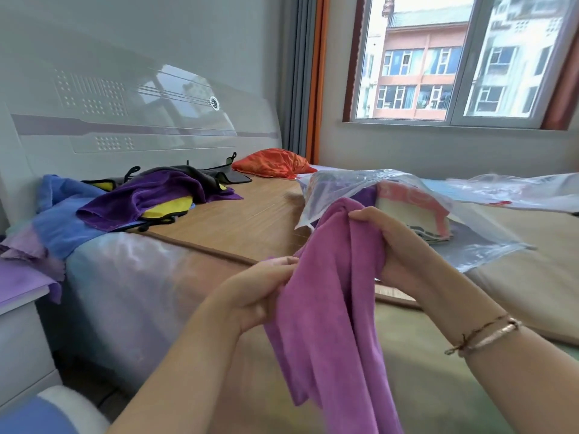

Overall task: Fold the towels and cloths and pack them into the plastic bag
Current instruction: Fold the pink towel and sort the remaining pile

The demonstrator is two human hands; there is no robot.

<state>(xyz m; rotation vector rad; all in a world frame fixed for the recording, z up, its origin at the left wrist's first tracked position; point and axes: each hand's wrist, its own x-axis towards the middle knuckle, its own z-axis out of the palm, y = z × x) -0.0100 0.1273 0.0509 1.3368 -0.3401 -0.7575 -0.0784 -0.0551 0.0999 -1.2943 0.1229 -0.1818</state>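
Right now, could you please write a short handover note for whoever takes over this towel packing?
Left hand and right hand both grip the pink-purple towel, which hangs unfolded above the bed.
The plastic bag lies open on the bed and already holds folded cloths.
Left to do: fold and pack this towel, then the pile of loose cloths by the headboard.
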